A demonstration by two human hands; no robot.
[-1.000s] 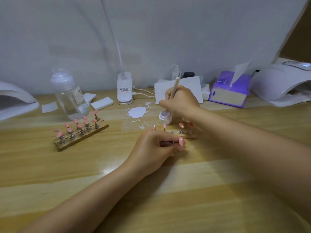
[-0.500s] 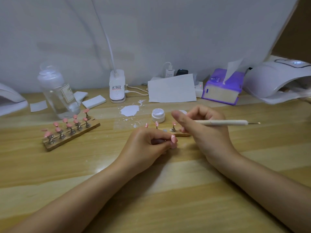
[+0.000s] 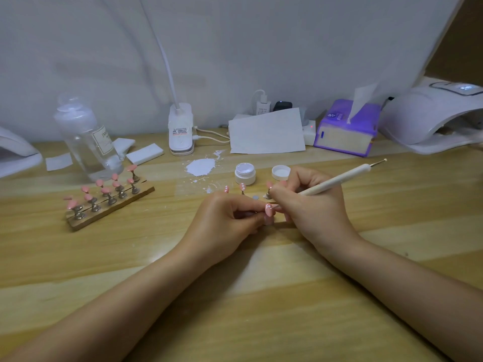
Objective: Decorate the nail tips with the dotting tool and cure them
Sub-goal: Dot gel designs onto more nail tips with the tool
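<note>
The right hand [image 3: 311, 205] is bringing the stick [image 3: 337, 182] down from the jar [image 3: 245, 173] at twelve o'clock onto the pink nail [image 3: 268, 209] the left hand [image 3: 230, 218] is pinching; the lid [image 3: 281, 172] is lying beside it.

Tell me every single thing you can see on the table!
pot: one, white, open, mid table
lid: one, white, right of pot
dotting tool: one, cream, in right hand
held tip: one, pink with white dots, between the hands
near tips: a few, pink, some dotted, behind the hands
rack: one, wooden, about ten pink tips, left
bottle: one, clear, back left
smear: one, white, left of pot
lamp base: one, white, back centre
paper: one sheet, white, back
tissue box: one, purple, back right
curing lamp: one, white, far right
left hand: holds the tip's stand
right hand: grips the tool
</note>
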